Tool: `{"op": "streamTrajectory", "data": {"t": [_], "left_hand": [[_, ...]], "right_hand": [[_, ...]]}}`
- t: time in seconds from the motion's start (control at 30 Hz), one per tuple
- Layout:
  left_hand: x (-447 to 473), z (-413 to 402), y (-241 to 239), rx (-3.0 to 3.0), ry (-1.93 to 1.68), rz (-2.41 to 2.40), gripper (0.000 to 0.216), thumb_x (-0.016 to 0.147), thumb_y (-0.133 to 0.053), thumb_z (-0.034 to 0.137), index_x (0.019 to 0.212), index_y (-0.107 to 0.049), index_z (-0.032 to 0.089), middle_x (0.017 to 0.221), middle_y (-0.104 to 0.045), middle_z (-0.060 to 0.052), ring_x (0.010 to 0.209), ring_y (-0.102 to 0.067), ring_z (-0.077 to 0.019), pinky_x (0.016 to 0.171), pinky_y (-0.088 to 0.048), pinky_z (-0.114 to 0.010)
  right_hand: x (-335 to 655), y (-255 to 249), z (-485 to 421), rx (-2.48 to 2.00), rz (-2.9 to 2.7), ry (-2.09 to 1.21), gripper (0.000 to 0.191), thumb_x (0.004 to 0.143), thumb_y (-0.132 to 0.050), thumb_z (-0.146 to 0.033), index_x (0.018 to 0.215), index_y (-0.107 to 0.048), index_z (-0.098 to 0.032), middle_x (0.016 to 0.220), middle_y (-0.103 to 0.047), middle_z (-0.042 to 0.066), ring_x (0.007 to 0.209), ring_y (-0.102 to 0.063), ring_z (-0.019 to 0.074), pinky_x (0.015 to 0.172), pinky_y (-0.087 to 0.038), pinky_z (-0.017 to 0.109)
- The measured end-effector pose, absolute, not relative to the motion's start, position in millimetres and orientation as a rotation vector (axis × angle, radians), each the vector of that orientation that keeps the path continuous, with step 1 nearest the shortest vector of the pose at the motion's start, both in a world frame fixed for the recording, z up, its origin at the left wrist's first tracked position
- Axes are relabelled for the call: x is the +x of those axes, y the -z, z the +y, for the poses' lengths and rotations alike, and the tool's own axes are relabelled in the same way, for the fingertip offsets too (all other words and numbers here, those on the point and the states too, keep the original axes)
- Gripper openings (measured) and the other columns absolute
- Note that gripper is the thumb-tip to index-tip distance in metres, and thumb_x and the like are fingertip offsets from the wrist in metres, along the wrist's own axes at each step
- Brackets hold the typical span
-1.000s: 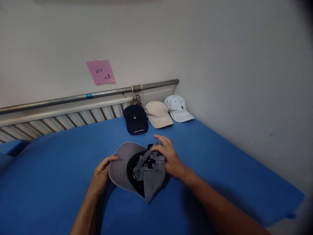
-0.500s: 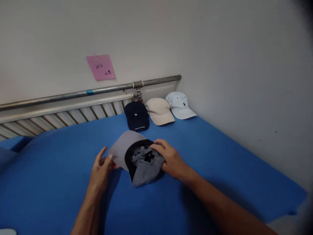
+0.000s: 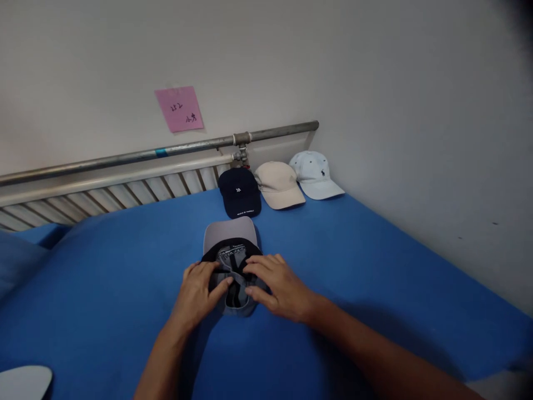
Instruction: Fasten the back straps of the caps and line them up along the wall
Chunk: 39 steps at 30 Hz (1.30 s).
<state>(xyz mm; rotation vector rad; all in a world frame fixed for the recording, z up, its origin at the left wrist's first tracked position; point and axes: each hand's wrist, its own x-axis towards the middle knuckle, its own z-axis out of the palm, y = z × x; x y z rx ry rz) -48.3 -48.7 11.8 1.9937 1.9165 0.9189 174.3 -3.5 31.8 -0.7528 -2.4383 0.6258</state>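
A grey baseball cap (image 3: 230, 230) is turned underside up on the blue surface, brim pointing away from me and its dark inside showing. My left hand (image 3: 202, 291) grips the left side of the crown, with the thumb over the opening. On the opposite side my right hand (image 3: 278, 283) holds the crown, its thumb and fingers bent over the rim near the back strap. Just beyond the brim sits a navy cap (image 3: 239, 194) with small white lettering. Beside it stand a beige cap (image 3: 278, 186) and a pale blue cap (image 3: 314, 176), all brims toward me.
The blue sheet (image 3: 104, 278) meets a white wall (image 3: 416, 139) on the right. A white radiator (image 3: 125, 191) and a metal pipe (image 3: 200, 145) run along the back. A pink note (image 3: 181, 114) is stuck above them. Part of a white object (image 3: 25, 382) shows at the lower left.
The grey cap has turned so its brim points straight away, and its inside faces me more. My left hand has moved from the brim to the crown's left side. The view has shifted slightly.
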Motion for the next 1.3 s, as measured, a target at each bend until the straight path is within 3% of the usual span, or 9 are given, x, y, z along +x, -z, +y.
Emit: {"op": "streamTrajectory", "data": {"t": [0.13,0.27,0.5,0.63,0.77,0.87,0.97,1.17,1.3], "left_hand": [[-50,-51,-14,1.991,-0.871,1.896,0.039,0.07,-0.07,0.049,0.098,-0.069,0.021,0.095,-0.071,-0.01,0.097,-0.06,-0.0324,0.103,-0.028,-0.051],[-53,-55,-19,1.879,-0.873,1.774,0.023,0.064,-0.076,0.042,0.077,-0.071,0.024,0.073,-0.069,-0.003,0.082,-0.061,-0.0288,0.106,-0.023,-0.052],[-58,-63,-38,1.627,-1.085,1.618,0.013,0.072,-0.068,0.035,0.068,-0.064,0.023,0.076,-0.065,-0.002,0.107,-0.055,-0.029,0.109,-0.024,-0.047],[-64,-68,-36,1.393,-1.19,1.544,0.013,0.073,-0.07,0.036,0.075,-0.067,0.023,0.093,-0.067,-0.004,0.116,-0.051,-0.0277,0.101,-0.035,-0.04],[-69,-72,-32,1.207,-1.321,1.329,0.014,0.076,-0.07,0.034,0.079,-0.069,0.021,0.09,-0.067,-0.004,0.086,-0.058,-0.0194,0.078,-0.045,-0.03],[-71,-74,-33,1.136,-1.349,1.167,0.017,0.074,-0.072,0.034,0.075,-0.068,0.018,0.077,-0.064,-0.004,0.073,-0.055,-0.0166,0.067,-0.043,-0.026],[-73,-75,-33,1.139,-1.314,1.079,0.016,0.074,-0.072,0.033,0.072,-0.067,0.017,0.071,-0.062,-0.003,0.069,-0.053,-0.0151,0.064,-0.041,-0.025],[-69,-75,-34,1.206,-1.281,0.878,0.011,0.074,-0.071,0.03,0.073,-0.067,0.019,0.069,-0.06,-0.002,0.067,-0.052,-0.0153,0.061,-0.04,-0.026],[-60,-74,-41,1.28,-1.451,0.73,0.01,0.076,-0.07,0.031,0.073,-0.068,0.022,0.063,-0.056,0.0,0.064,-0.051,-0.015,0.072,-0.043,-0.034]], "right_hand": [[174,-31,2,-0.816,-2.533,-0.689,0.029,0.085,-0.056,-0.022,0.114,-0.058,-0.019,0.1,-0.067,0.006,0.092,-0.061,0.0207,0.086,-0.034,0.038],[173,-33,0,-0.848,-2.567,-0.741,0.022,0.083,-0.057,-0.021,0.105,-0.06,-0.021,0.085,-0.066,0.001,0.079,-0.059,0.0174,0.082,-0.032,0.036],[169,-20,-3,-0.595,-2.582,-0.644,0.012,0.081,-0.055,-0.013,0.087,-0.063,-0.019,0.092,-0.064,0.004,0.085,-0.056,0.0172,0.086,-0.034,0.038],[168,-26,-6,-0.696,-2.269,-1.107,0.007,0.079,-0.052,-0.013,0.079,-0.055,-0.019,0.078,-0.061,0.0,0.071,-0.056,0.0134,0.072,-0.042,0.03],[169,-36,-6,-0.805,-1.714,-1.717,0.01,0.077,-0.053,-0.017,0.087,-0.055,-0.02,0.068,-0.057,-0.003,0.057,-0.052,0.0097,0.056,-0.042,0.024],[169,-38,-6,-0.751,-1.541,-1.879,0.015,0.076,-0.056,-0.018,0.091,-0.059,-0.019,0.063,-0.056,-0.005,0.054,-0.05,0.0081,0.055,-0.042,0.022],[168,-37,-5,-0.731,-1.502,-1.885,0.009,0.08,-0.058,-0.026,0.085,-0.06,-0.019,0.063,-0.056,-0.004,0.055,-0.052,0.0086,0.057,-0.043,0.023],[161,-36,14,-0.744,-1.762,-1.557,0.022,0.087,-0.045,-0.019,0.1,-0.063,-0.019,0.104,-0.067,0.007,0.093,-0.062,0.0161,0.084,-0.047,0.033],[153,-33,15,-0.592,-2.531,-1.094,0.023,0.081,-0.052,-0.01,0.092,-0.069,-0.022,0.092,-0.07,0.001,0.094,-0.061,0.0189,0.096,-0.039,0.04]]}}
